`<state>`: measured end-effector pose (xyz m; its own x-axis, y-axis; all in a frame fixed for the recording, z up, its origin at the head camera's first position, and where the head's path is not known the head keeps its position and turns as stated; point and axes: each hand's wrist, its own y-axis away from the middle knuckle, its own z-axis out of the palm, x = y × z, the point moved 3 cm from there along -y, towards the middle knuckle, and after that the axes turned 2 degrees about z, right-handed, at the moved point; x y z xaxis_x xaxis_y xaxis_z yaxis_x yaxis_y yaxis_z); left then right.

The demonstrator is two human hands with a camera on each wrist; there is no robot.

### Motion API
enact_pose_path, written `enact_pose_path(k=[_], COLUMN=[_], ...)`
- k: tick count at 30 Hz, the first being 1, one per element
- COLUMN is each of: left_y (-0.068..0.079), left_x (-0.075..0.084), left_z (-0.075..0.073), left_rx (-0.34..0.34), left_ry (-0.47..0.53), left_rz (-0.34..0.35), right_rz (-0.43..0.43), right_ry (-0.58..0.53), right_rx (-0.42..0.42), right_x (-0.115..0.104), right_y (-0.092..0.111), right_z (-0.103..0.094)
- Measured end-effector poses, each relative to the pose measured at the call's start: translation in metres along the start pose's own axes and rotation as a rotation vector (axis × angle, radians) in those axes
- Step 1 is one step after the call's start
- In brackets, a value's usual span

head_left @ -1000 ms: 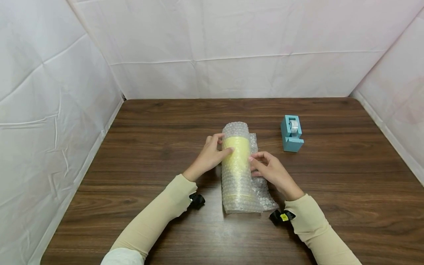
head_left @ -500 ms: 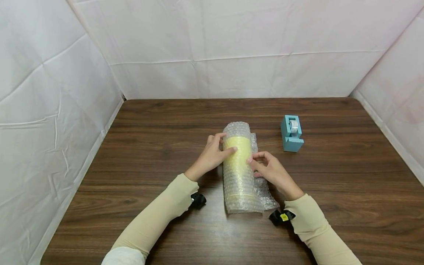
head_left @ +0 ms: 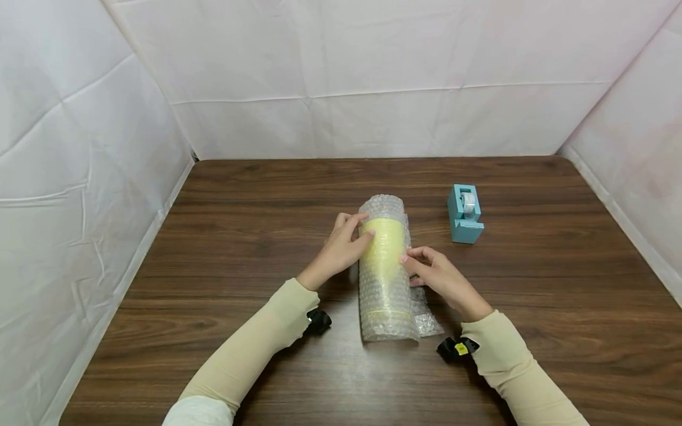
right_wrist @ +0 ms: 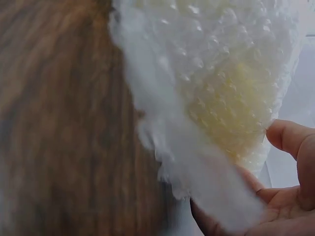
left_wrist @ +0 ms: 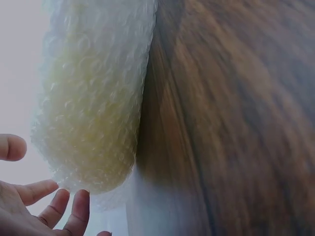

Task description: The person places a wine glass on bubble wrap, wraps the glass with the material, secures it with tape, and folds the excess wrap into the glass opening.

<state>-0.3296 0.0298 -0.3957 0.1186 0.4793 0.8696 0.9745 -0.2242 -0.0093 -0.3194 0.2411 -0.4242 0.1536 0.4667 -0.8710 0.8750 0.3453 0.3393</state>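
A cylinder-shaped bundle of clear bubble wrap (head_left: 385,290) lies lengthwise on the table, something yellow (head_left: 385,236) showing through its layers. My left hand (head_left: 341,245) is at its left side, thumb and fingertips at the wrap, fingers apart and loosely bent in the left wrist view. On the other side, my right hand (head_left: 439,277) holds the wrap near its loose edge. The right thumb (right_wrist: 288,137) touches the bundle, while the loose flap (right_wrist: 197,172) partly hides the other fingers. Part of that flap lies on the table below the right hand.
A blue tape dispenser (head_left: 465,214) with a roll of clear tape stands behind the right hand. The dark wooden table (head_left: 250,195) is bordered by white cloth walls (head_left: 373,53) at the back and sides. Black wrist cameras (head_left: 318,321) sit under both wrists.
The bundle has turned slightly, and less of the loose flap shows at its right. My left thumb has drawn back a little to the left. The head view has shifted slightly.
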Motion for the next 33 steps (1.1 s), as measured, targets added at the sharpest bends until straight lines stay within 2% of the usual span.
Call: enact_pose_path(k=[5, 17, 23, 30, 33], left_y=[-0.0007, -0.0024, -0.0032, -0.0047, -0.0053], left_x=[0.0015, 0.0039, 0.0062, 0.0084, 0.0086], left_z=[0.0002, 0.0021, 0.0028, 0.0034, 0.0033], left_rx=[0.011, 0.007, 0.004, 0.006, 0.004], left_ry=[-0.016, -0.061, -0.080, -0.101, -0.103], left_rz=[-0.007, 0.058, 0.064, 0.058, 0.051], right_rz=[-0.010, -0.028, -0.010, -0.051, -0.021], right_ry=[0.015, 0.018, 0.026, 0.083, 0.101], right_rx=[-0.014, -0.027, -0.026, -0.027, -0.006], right_x=[0.0002, 0.0023, 0.0049, 0.0017, 0.0008], right_y=[-0.0003, -0.0020, -0.0040, -0.0036, -0.0030], right_z=[-0.0017, -0.0031, -0.0040, -0.0055, -0.0060])
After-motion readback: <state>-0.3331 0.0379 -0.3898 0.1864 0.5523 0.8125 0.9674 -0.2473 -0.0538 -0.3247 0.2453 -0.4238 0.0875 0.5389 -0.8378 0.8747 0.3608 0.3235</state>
